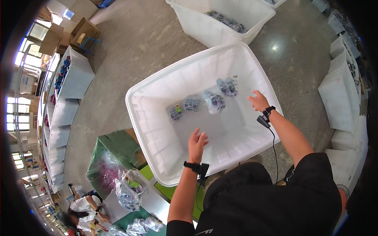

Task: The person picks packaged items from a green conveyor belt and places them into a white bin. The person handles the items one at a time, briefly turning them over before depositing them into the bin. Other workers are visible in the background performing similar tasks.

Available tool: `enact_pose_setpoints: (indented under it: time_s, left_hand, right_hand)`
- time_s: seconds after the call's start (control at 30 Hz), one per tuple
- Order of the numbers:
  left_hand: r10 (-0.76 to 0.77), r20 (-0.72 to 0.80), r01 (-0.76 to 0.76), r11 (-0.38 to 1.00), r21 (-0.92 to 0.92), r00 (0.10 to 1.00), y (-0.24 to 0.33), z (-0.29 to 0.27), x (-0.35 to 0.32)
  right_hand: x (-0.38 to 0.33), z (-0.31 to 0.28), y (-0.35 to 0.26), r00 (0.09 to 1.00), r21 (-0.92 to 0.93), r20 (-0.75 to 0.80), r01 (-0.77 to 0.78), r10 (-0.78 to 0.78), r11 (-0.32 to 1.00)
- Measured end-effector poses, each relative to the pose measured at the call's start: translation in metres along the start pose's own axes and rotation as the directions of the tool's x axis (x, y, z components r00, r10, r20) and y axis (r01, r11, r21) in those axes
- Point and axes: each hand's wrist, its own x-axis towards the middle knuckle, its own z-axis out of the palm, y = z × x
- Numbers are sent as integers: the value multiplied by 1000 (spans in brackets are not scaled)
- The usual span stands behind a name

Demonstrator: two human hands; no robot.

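A large white plastic bin [143,135] stands in front of me. On its floor, toward the far side, several clear plastic bags lie in a slanting row. One bag at the left [176,113] has a yellow-green patch, a cloudy bag [214,103] of dark purplish items is near the middle, and a blue-grey bag [227,87] lies at the right. My left hand [197,144] hangs over the near side of the bin, empty, fingers apart. Above the right side, my right hand [258,101] is also empty with its fingers spread, nearest the right-hand bag but apart from it.
Another white bin [197,27] with packed bags stands just beyond. Rows of white bins line the left [76,78] and right [340,102]. At lower left are a green-covered box [120,143], a table with plastic bags [130,192] and a person in white [84,208].
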Motion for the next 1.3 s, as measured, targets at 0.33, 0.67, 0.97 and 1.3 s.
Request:
enact_pose_setpoints:
  time_s: [0.33,0.67,0.97,1.3]
  left_hand:
    - [-370,-440,281,925,-256,818,-183,-168,-195]
    - [-414,-577,113,868,-484,704,-254,-198,-322]
    - [-369,-781,-193,833,-518,504,-326,-266,-457]
    - [-397,-860,-465,725,-508,320,-390,-335,-553]
  right_hand:
    - [-103,80,90,860,42,466,-257,209,966]
    - [-143,147,36,798,-148,603,89,19,985]
    - [-202,238,-59,699,-77,710,195,-83,978]
    - [-440,453,-190,107,-8,992,609,-72,793]
